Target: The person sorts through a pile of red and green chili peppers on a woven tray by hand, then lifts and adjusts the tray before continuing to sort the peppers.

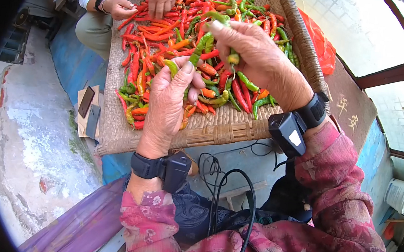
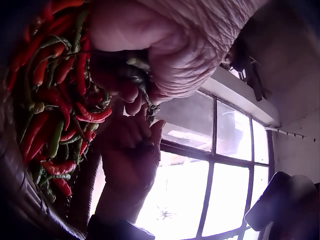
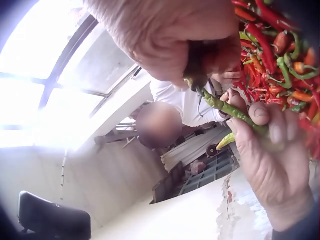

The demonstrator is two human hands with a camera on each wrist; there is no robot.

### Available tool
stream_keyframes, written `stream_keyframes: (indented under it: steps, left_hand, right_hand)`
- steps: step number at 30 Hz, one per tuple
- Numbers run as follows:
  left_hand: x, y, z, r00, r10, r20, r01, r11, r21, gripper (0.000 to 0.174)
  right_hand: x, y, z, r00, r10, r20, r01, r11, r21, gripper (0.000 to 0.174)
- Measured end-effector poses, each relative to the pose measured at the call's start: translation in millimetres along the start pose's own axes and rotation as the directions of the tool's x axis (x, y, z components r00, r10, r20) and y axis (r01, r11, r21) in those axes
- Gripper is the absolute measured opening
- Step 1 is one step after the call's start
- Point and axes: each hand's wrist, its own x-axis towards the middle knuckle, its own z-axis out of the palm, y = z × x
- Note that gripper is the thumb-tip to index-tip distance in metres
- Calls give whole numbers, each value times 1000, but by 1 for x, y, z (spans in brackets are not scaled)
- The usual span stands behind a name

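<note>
Two hands meet above the tray [image 1: 221,134] at the centre of the head view. The left hand [image 1: 167,100], lower centre, pinches a green chilli [image 1: 201,47] between thumb and curled fingers. The right hand [image 1: 256,53], upper centre, is curled round the chilli's upper end. A heap [image 1: 157,33] of red, orange and green chillies covers the tray. Right of the tray, two yellow characters [image 1: 342,106] on the mat [image 1: 363,93] cannot be read.
</note>
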Motion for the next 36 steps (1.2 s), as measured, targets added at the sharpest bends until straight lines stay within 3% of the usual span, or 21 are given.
stream_keyframes:
  steps: [2,4,6,8,12,18,22,24,25,26,27,28,29,30,31,34,36]
  left_hand:
    - [-1,1,-1,999,-39,8,39,998,-57,24]
    - [-1,0,0,999,-34,25,35,999,-38,25]
    - [-2,1,1,999,-30,41,31,999,-21,26]
    - [-4,6,5,987,-160,13,160,985,-58,28]
    - [-3,2,1,991,-112,80,114,993,-25,31]
    - [-2,3,0,989,-123,76,126,991,-35,31]
    - [-2,0,1,988,-124,87,128,991,-38,35]
    - [-1,-3,0,987,-123,107,131,989,-71,34]
    - [0,-3,1,994,-103,25,105,992,-73,33]
    - [1,-5,0,995,-82,-57,78,994,-72,31]
    - [2,-4,-5,998,-67,-20,64,990,-122,28]
    - [3,-6,-7,998,-67,-22,63,990,-123,28]
    - [4,-7,-7,999,-33,-39,26,986,-165,29]
    - [5,-6,-5,998,0,-57,-11,979,-206,31]
    - [5,-8,-3,995,22,-98,-38,986,-164,38]
    - [3,-8,2,998,-45,-35,38,980,-195,42]
    - [0,-7,4,999,-50,-7,48,978,-201,45]
  right_hand:
    - [-3,2,5,996,24,80,-21,999,-28,27]
    - [-11,5,18,955,56,292,-25,994,-106,27]
    - [-14,6,21,967,11,254,-1,999,-38,24]
    - [-6,6,12,998,25,63,-30,997,70,21]
    - [9,7,-1,988,99,-115,-75,978,195,19]
    - [4,9,2,974,225,-2,-208,902,378,19]
    - [2,7,7,976,210,-51,-177,913,369,20]
    - [-2,2,9,982,149,-116,-124,973,196,18]
    - [-3,0,8,982,149,-116,-125,973,196,18]
    - [-4,-1,7,995,84,-49,-84,996,10,19]
    - [-5,-1,7,999,33,30,-27,985,-173,20]
    - [-6,2,10,999,34,32,-28,985,-173,20]
    - [-7,8,15,990,-7,140,40,972,-232,22]
    - [-8,11,18,968,-41,249,113,953,-282,24]
    - [-8,11,18,963,67,262,74,867,-493,30]
    - [-15,25,27,929,-173,326,355,658,-664,34]
    - [-13,33,30,925,-261,277,381,660,-648,30]
